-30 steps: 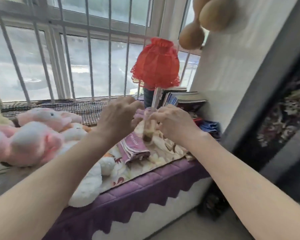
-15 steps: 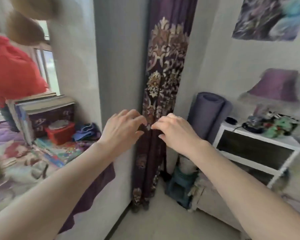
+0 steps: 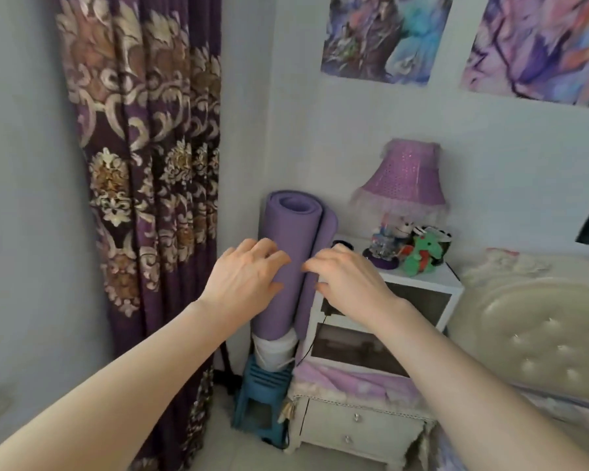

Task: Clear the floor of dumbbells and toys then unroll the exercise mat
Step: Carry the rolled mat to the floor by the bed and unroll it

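Note:
A rolled purple exercise mat (image 3: 293, 239) stands upright in the corner, resting on a white bucket (image 3: 274, 348) that sits on a blue stool (image 3: 259, 392). My left hand (image 3: 245, 280) hovers in front of the mat's left side, fingers spread and curled, holding nothing. My right hand (image 3: 347, 280) is level with it at the mat's right edge, fingers apart and empty. Whether either hand touches the mat is unclear. No dumbbells or floor toys are in view.
A patterned purple curtain (image 3: 150, 164) hangs left of the mat. A white nightstand (image 3: 422, 287) to the right carries a purple lamp (image 3: 405, 178) and a green plush toy (image 3: 425, 254). A low white drawer unit (image 3: 357, 426) and a padded headboard (image 3: 538, 317) stand at the right.
My view has swung right from the window seat with plush toys to the corner. Both hands let go of a small jar there and now reach out in front of the rolled mat.

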